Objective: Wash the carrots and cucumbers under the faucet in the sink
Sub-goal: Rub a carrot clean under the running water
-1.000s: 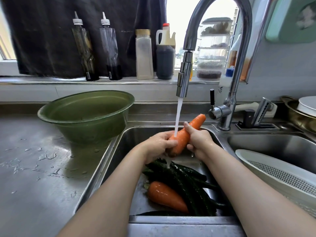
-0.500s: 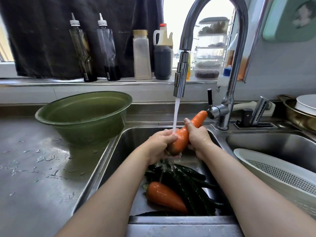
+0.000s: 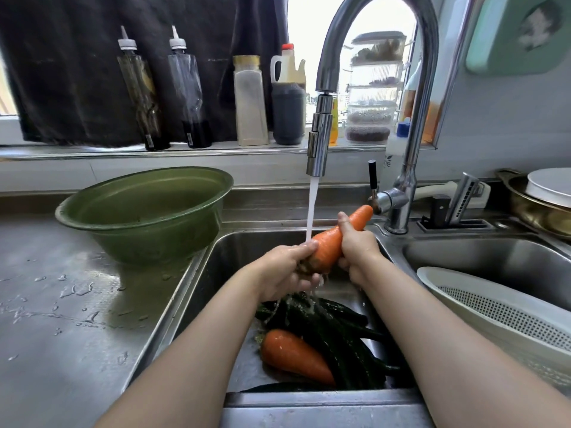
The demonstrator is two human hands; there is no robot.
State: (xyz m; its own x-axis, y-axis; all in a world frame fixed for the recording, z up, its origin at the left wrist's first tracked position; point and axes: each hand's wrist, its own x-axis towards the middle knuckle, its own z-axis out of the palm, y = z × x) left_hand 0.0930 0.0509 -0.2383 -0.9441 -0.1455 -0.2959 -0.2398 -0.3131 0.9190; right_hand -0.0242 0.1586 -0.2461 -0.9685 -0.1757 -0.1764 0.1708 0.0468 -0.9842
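Water runs from the chrome faucet (image 3: 319, 143) onto an orange carrot (image 3: 329, 247) held tilted over the left sink basin (image 3: 234, 251). My left hand (image 3: 285, 271) grips its thick lower end, where the stream lands. My right hand (image 3: 355, 245) wraps round its middle, and the thin tip points up to the right. Below my hands, a second carrot (image 3: 293, 356) lies in the basin beside several dark green cucumbers (image 3: 336, 329).
A green plastic bowl (image 3: 145, 211) stands on the wet steel counter at the left. A white colander (image 3: 500, 313) sits in the right basin. Bottles (image 3: 250, 100) line the window sill behind the faucet. A pan with a plate (image 3: 543, 199) is at the far right.
The carrot's thick end has shifted under the stream, and my left hand has closed further round it. Water now splashes off onto the cucumbers below.
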